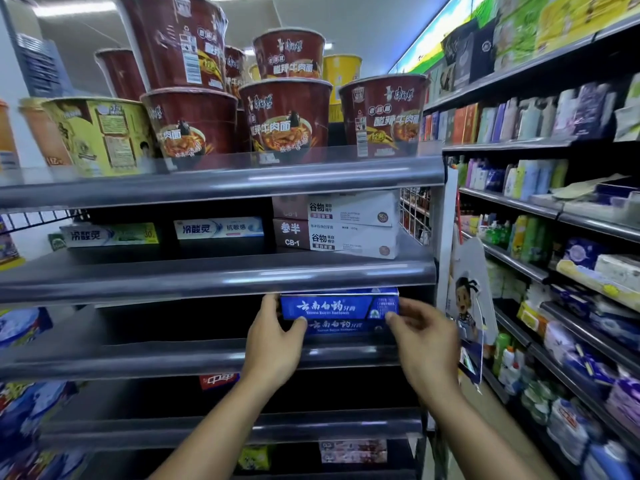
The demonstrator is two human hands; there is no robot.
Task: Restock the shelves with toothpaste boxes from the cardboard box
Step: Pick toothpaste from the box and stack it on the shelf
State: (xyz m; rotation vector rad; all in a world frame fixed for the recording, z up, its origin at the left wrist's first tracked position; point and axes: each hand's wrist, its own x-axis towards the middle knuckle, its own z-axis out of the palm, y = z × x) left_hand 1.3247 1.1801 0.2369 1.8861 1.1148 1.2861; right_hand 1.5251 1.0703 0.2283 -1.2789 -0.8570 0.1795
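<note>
Currently we hold one blue toothpaste box, the top box (pixel 339 305), at the right end of the third shelf (pixel 156 329). It lies on a second blue box, the lower box (pixel 341 328), and appears to touch it along its length. Our left hand (pixel 273 336) grips the left end, with the thumb curled against the front face and the fingers round the end. Our right hand (pixel 424 337) pinches the right end with curled fingers; we cannot tell where its thumb bears.

Progress: we judge the task to be at an early stage.
- Only these two blue boxes show on this shelf, and the surface to their left is bare.
- One level up we see a green box (pixel 110 234), a pale box (pixel 218 228) and a white stack (pixel 349 223), with gaps between them.
- Further down, a red box (pixel 219 381) shows with dark space around it.
- No cardboard box is in view, so we cannot count the remaining stock.

Clearance:
- The top box's upper edge sits just under the upper lip (pixel 221 277), so headroom is slight and a third layer is unlikely to fit.
- A front lip (pixel 173 358) rises before the lower box, so boxes must pass over it.
- A card display (pixel 467 306) stands just beside the shelf's right end.
- Open room for moving lies to the left.
</note>
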